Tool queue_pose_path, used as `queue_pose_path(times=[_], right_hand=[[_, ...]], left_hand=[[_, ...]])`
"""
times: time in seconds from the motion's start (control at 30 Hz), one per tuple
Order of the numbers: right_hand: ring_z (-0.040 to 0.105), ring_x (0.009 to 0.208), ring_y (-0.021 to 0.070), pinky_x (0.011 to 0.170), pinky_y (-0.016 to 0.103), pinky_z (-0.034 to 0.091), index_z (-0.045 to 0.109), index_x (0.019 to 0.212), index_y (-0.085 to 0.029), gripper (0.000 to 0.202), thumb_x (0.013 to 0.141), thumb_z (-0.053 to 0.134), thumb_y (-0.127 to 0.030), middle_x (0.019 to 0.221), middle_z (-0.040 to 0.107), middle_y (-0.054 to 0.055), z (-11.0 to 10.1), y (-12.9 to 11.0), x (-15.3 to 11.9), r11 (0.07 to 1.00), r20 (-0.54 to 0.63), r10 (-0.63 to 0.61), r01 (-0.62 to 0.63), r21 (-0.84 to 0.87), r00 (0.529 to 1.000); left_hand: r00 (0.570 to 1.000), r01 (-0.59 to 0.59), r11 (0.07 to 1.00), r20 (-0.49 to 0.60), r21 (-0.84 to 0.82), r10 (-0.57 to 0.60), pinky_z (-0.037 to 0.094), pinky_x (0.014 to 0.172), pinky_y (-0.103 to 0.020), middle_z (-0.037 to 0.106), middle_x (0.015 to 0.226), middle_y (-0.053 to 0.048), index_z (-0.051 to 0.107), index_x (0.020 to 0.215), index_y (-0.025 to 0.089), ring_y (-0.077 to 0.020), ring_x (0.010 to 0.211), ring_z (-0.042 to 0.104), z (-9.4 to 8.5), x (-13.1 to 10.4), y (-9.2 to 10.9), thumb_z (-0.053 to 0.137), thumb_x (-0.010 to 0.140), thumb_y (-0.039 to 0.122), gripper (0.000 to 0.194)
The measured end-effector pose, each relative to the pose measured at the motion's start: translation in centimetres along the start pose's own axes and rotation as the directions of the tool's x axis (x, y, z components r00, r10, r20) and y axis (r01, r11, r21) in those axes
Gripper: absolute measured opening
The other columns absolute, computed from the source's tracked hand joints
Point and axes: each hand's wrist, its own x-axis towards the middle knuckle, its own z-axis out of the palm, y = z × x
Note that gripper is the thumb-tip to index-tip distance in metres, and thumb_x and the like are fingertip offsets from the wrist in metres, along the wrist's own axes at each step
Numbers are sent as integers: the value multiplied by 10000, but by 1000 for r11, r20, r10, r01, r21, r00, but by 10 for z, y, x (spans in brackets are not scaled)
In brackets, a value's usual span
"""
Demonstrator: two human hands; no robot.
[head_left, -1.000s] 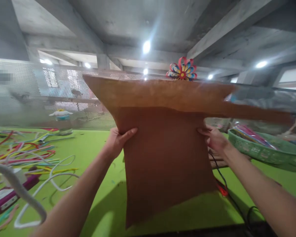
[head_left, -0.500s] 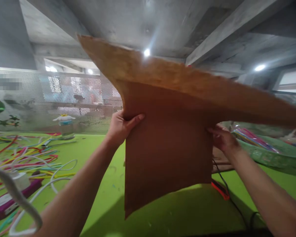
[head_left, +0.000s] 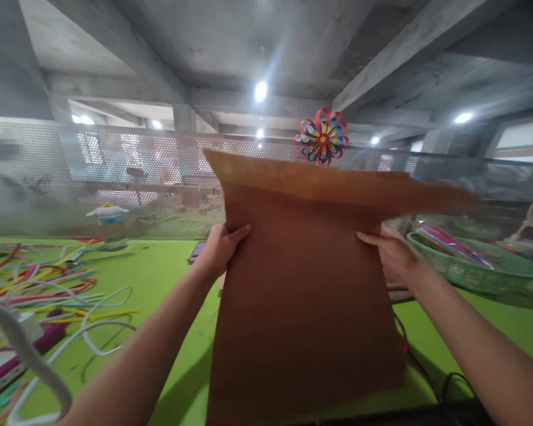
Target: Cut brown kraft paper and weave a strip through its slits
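Okay, left hand point(head_left: 221, 247) is clamping the brown sheet point(head_left: 306, 284) by its left edge, thumb on the near face; right hand point(head_left: 395, 253) is pinching the opposite edge. Sheet is standing up between them above the green table point(head_left: 153, 269), its top part bending and catching light. Two-sided grip is probably keeping a floppy piece spread; lower edge is blurring, so table contact: can't tell. At left, a white cable point(head_left: 39, 361) is looping by the purple power strip point(head_left: 48, 338), coloured strands point(head_left: 57, 275) lying beyond, likely left loose for easy reach. At right, a green basket point(head_left: 471, 278) is keeping packets point(head_left: 453, 244) together. Farther, a bottle point(head_left: 113, 235) is standing before the mesh partition point(head_left: 169, 207); a paper flower point(head_left: 323, 139) is showing above the sheet.
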Motion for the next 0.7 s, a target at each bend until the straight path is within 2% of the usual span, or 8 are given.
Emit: queue_pose_path(times=[0.07,0.13,0.2,0.3,0.4,0.53,0.63,0.7], right_hand=[[694,829,234,743,347,572,689,1025,-176,405,647,807,-263,973,736,62,3,-2,4,995,78,97,-97,0,992],[706,746,232,671,332,583,697,997,-177,360,666,795,-279,906,751,68,6,1,6,972,125,233,-229,-47,964],[710,718,229,650,323,585,696,978,-184,314,688,779,-271,873,755,69,9,11,1,941,184,337,-328,-80,923],[714,776,218,733,315,583,690,955,-172,275,697,771,-228,891,752,72,7,35,-13,913,275,406,-400,-81,871],[709,790,190,743,290,577,686,961,-182,283,693,773,-204,889,747,52,-3,59,-29,908,286,398,-419,13,871],[698,883,212,815,363,570,669,958,-232,237,749,723,-332,942,738,39,-4,86,-45,898,222,296,-350,266,929],[694,941,230,802,372,583,661,949,-268,243,789,654,-451,972,744,34,18,101,-56,889,97,319,-333,314,943],[699,940,262,782,400,591,670,925,-252,283,793,627,-498,964,750,61,40,108,-65,901,70,333,-339,272,940]], left_hand=[[999,-13,1000,-52,-5,13,570,766,-385,746,875,-122,725,917,97,-279,794,693,-9,8,-2,845,557,283,423],[982,-28,999,-187,-35,21,564,790,-351,745,919,-124,723,923,95,-260,830,693,-23,13,-9,844,558,254,416],[952,-8,995,-305,-102,-24,566,787,-321,751,885,-101,723,933,118,-241,844,696,-42,14,-22,826,580,197,376],[912,17,991,-404,-130,-69,574,744,-290,744,764,-79,712,849,115,-207,761,700,-69,8,-46,758,652,120,202],[879,27,983,-465,-184,-111,578,709,-265,743,766,-70,693,871,121,-174,694,697,-87,-5,-67,662,727,60,159],[877,80,961,-439,-265,-194,590,657,-285,737,772,-88,686,914,119,-189,651,696,-89,-18,-84,641,775,98,147],[881,77,946,-423,-315,-213,586,660,-254,738,814,-66,678,915,137,-168,674,697,-77,-18,-91,633,798,112,128],[886,74,941,-411,-331,-214,582,675,-244,739,853,-61,678,929,144,-160,694,698,-67,-17,-94,635,807,123,130]])
